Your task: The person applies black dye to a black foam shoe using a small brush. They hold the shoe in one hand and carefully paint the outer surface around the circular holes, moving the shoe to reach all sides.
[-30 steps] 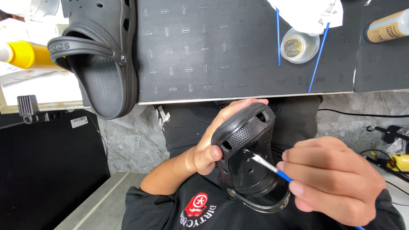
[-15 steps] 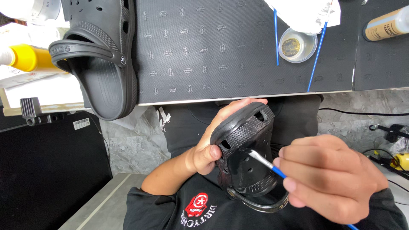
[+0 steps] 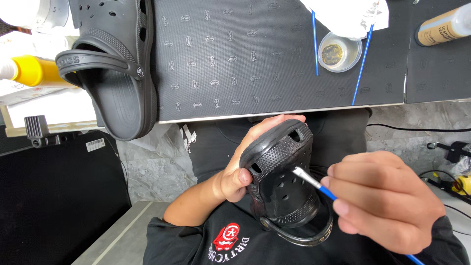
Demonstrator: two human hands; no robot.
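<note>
Head view, left hand (image 3: 240, 179) grips clog (image 3: 282, 186), right hand (image 3: 382, 201) w/ brush (image 3: 314, 182)

Person wears a black short-sleeved T-shirt (image 3: 196, 245). The sleeve hem ends on the upper arm, leaving the forearm bare. The chest carries a round red emblem (image 3: 226, 234) with a white figure inside, and red lettering just beside it. Dark trousers (image 3: 216, 142) cover the lap. Both hands, left hand (image 3: 240, 174) and right hand (image 3: 387, 201), are bare: no gloves, rings or watch visible.
</note>
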